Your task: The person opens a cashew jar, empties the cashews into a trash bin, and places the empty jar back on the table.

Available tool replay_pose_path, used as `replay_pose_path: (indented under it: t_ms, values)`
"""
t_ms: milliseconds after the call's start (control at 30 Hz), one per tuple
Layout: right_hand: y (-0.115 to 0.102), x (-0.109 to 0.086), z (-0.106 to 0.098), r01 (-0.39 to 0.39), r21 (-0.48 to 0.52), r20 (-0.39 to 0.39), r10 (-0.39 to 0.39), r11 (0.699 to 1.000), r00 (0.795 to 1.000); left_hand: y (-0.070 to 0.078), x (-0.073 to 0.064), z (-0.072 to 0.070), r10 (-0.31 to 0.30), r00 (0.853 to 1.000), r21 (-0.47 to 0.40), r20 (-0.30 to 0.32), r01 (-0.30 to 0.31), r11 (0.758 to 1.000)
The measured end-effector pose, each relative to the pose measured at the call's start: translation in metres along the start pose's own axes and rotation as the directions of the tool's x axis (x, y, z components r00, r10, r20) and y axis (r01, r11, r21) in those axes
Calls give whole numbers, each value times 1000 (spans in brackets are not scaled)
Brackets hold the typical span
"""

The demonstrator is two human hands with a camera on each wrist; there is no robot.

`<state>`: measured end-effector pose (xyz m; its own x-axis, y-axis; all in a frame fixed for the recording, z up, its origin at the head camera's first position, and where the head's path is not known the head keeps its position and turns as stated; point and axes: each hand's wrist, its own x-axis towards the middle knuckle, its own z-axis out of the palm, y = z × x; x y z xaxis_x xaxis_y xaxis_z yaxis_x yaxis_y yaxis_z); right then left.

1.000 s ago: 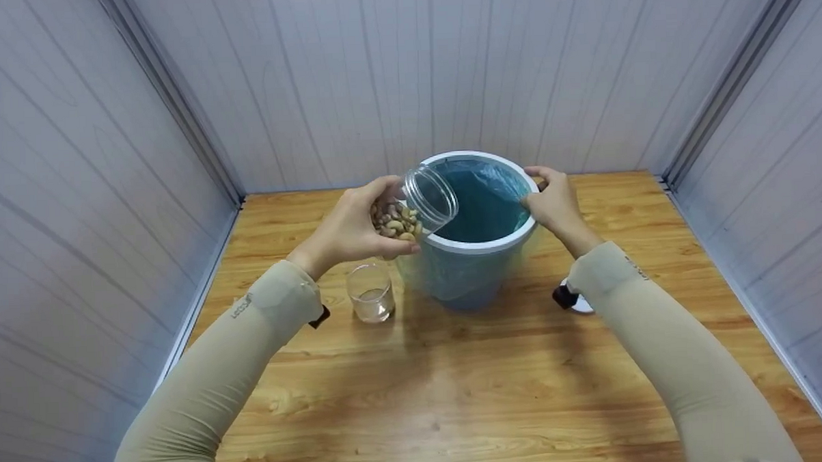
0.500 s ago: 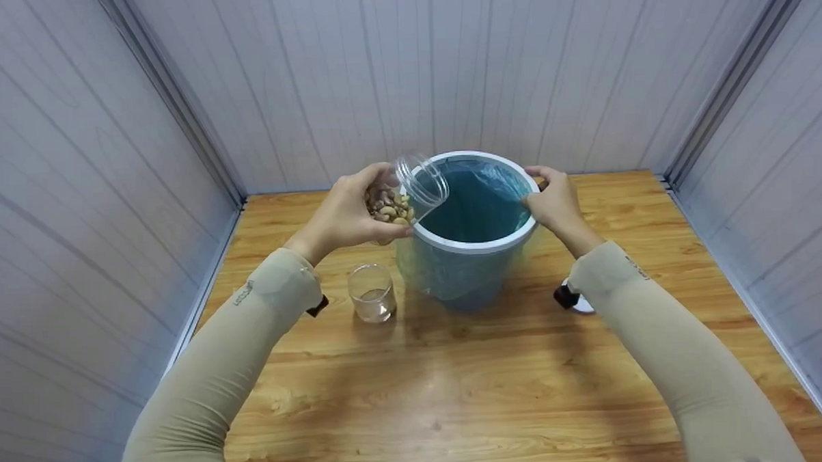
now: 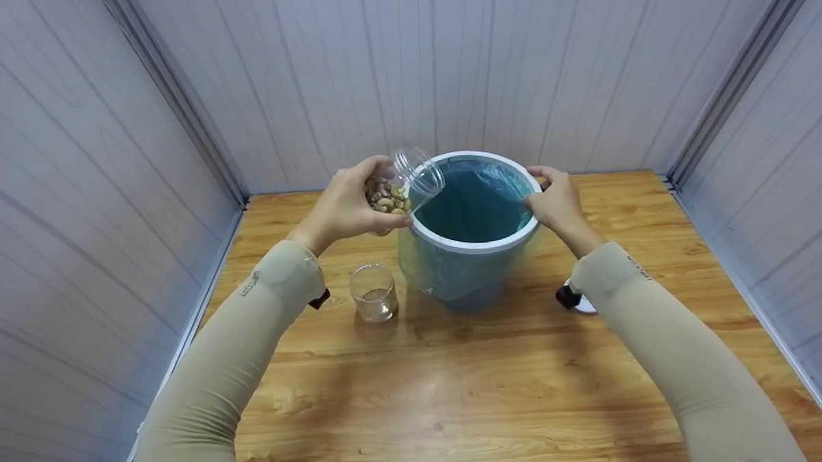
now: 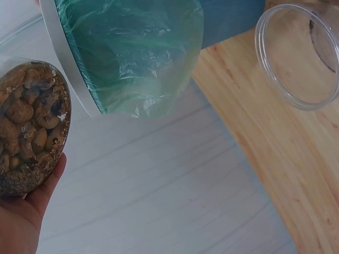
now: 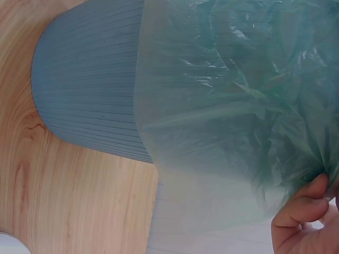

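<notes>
My left hand [image 3: 345,204] grips a clear plastic jar [image 3: 419,172] tipped on its side, its threaded mouth over the left rim of a trash can [image 3: 461,246]. Cashews [image 3: 386,197] lie in the jar's lower part; the left wrist view shows them with crumbs [image 4: 21,180] through its base. My right hand [image 3: 559,202] pinches the can's right rim, thumb inside and fingers outside. A thin green bag [image 5: 222,116] lines the can and hangs over its outside. In the right wrist view the fingers bunch up the bag's edge.
A clear glass [image 3: 374,294] stands on the wooden table [image 3: 430,394] at the can's front left. A white round lid [image 3: 584,304] lies partly behind the right wrist. Panel walls [image 3: 405,74] enclose the table at the back and sides.
My left hand has shifted up and slightly left with the jar, whose mouth has moved from over the can's opening toward its left rim. The right hand keeps its hold on the rim.
</notes>
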<state>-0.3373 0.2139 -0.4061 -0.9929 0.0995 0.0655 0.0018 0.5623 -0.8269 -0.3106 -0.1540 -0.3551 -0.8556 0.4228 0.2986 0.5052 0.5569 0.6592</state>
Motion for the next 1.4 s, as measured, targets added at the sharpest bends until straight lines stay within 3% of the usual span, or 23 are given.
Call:
replay_pose_path:
  t_ms: [267, 733, 1100, 1400]
  values:
    - [1, 3, 2, 16, -13, -19, -16, 1000, 1000, 1, 9, -3, -25, 1000, 52, 2, 25, 998]
    - [0, 1, 1, -5, 8, 14, 5, 1000, 1000, 2, 22, -4, -53, 998, 115, 14, 51, 992]
    - [1, 3, 2, 1, 6, -1, -1, 1000, 1000, 7, 30, -5, -36, 998, 245, 46, 24, 969]
    - [3, 4, 1, 20, -17, -18, -20, 1000, 1000, 12, 37, -8, -24, 996, 352, 86, -8, 936]
